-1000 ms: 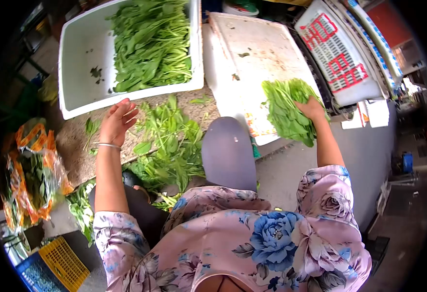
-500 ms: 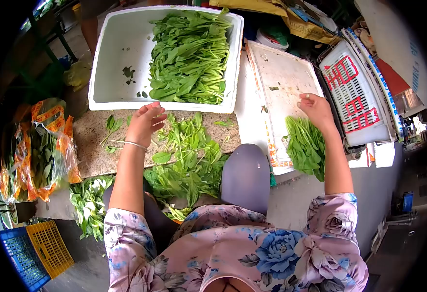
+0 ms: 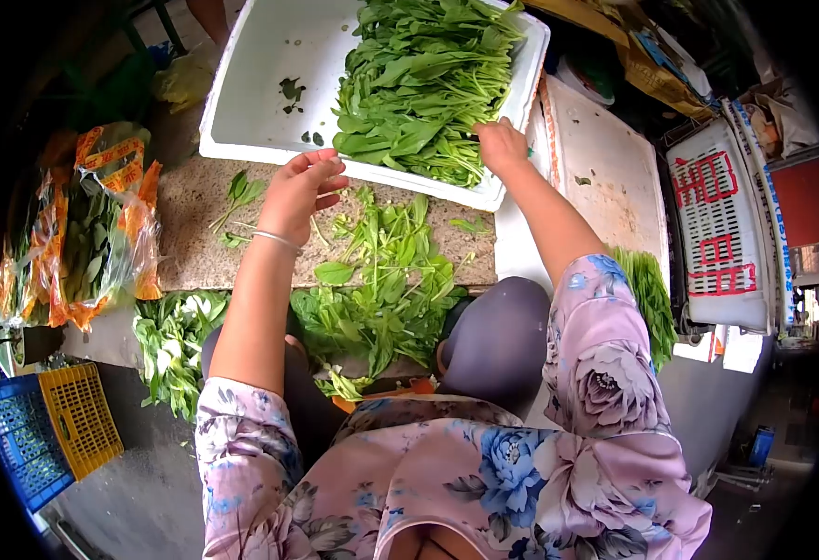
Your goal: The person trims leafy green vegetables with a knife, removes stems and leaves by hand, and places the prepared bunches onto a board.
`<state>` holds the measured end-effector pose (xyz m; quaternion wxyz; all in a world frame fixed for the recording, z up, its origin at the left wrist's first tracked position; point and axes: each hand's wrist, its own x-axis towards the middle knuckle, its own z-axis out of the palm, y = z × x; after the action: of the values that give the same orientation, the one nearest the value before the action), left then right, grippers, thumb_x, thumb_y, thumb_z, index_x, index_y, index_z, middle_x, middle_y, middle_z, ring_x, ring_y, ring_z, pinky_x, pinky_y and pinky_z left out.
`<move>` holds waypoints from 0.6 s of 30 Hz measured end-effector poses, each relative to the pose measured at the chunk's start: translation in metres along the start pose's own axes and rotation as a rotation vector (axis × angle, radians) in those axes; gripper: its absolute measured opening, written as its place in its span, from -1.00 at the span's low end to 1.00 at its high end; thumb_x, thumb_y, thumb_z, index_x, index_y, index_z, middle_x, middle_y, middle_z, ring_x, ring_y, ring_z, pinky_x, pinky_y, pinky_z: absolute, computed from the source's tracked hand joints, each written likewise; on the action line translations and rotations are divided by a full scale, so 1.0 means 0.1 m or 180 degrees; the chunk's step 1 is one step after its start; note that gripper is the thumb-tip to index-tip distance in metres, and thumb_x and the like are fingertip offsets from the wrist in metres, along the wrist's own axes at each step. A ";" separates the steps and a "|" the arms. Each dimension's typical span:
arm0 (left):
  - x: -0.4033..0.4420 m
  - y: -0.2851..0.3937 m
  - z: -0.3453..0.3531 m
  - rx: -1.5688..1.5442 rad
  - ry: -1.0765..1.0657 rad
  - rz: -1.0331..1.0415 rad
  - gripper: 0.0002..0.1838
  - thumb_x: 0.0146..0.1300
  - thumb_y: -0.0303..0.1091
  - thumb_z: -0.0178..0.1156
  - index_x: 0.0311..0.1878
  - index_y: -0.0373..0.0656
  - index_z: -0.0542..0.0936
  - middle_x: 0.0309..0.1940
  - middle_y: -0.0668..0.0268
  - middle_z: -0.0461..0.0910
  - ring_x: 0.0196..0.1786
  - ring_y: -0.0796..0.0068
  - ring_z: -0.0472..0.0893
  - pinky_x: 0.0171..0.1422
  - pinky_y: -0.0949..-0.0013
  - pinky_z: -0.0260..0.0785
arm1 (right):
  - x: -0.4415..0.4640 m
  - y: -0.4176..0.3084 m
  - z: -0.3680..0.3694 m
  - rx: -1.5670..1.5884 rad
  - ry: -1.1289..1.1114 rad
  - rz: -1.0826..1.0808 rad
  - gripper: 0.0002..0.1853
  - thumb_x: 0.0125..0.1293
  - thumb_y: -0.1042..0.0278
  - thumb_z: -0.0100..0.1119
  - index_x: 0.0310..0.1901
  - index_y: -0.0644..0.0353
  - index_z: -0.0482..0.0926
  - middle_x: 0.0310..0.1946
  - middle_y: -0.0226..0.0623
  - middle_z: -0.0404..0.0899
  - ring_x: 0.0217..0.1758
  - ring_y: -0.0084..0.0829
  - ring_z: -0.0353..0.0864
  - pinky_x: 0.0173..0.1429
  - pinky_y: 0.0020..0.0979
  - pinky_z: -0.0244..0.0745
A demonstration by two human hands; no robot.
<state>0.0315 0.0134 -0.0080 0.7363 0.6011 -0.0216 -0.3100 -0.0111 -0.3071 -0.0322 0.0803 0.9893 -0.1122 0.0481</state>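
A white foam box holds a thick heap of leafy greens, stems toward its right side. My right hand is inside that side, its fingers curled against the stem ends; the fingertips are partly hidden. A small teal bit shows beside this hand, too small to name. My left hand, with a bangle at the wrist, is just before the box's front rim. Its fingers are loosely bent and apart, with nothing in them. Loose leaves and trimmings lie below on the stone slab.
A foam lid lies right of the box, a bunch of greens at its near end, partly behind my sleeve. Farther right stands a white crate. Bagged greens and a blue-and-yellow crate are at the left.
My right hand has moved left from above the lid to the stems in the box. My left hand stays near the front rim. The view has shifted, and the box now appears tilted.
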 end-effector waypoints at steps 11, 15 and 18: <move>0.01 0.02 0.02 0.0033 0.0028 0.0010 -0.74 0.19 -0.29 0.14 -0.07 -0.12 0.46 -0.22 0.36 0.55 -0.21 0.52 0.56 -0.12 0.42 0.36 | 0.09 0.13 0.13 -0.0600 -0.0385 -0.0107 -0.86 0.08 0.33 0.13 -0.32 0.08 0.61 -0.33 -0.27 0.61 -0.11 -0.27 0.53 -0.17 -0.31 0.50; -0.04 -0.01 0.07 0.0083 0.0028 0.0028 -0.74 0.19 -0.30 0.14 -0.07 -0.12 0.46 -0.23 0.36 0.55 -0.21 0.52 0.56 -0.13 0.43 0.36 | 0.16 0.21 -0.48 0.1291 -0.0530 0.0672 -0.75 0.10 0.26 0.22 -0.20 0.16 0.61 -0.38 -0.32 0.62 -0.34 -0.44 0.56 -0.30 -0.40 0.44; -0.03 -0.04 0.12 0.0112 0.0042 0.0023 -0.75 0.18 -0.30 0.14 -0.08 -0.12 0.47 -0.25 0.37 0.56 -0.22 0.53 0.56 -0.14 0.44 0.36 | 0.13 0.29 -0.76 0.2754 -0.0279 0.0917 -0.75 0.09 0.28 0.26 -0.23 0.24 0.60 -0.46 -0.40 0.60 -0.45 -0.63 0.48 -0.41 -0.52 0.36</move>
<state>0.0224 0.0045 -0.0077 0.7268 0.6159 -0.0244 -0.3029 -0.0114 -0.3252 0.0487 -0.3526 0.9072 -0.2215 0.0594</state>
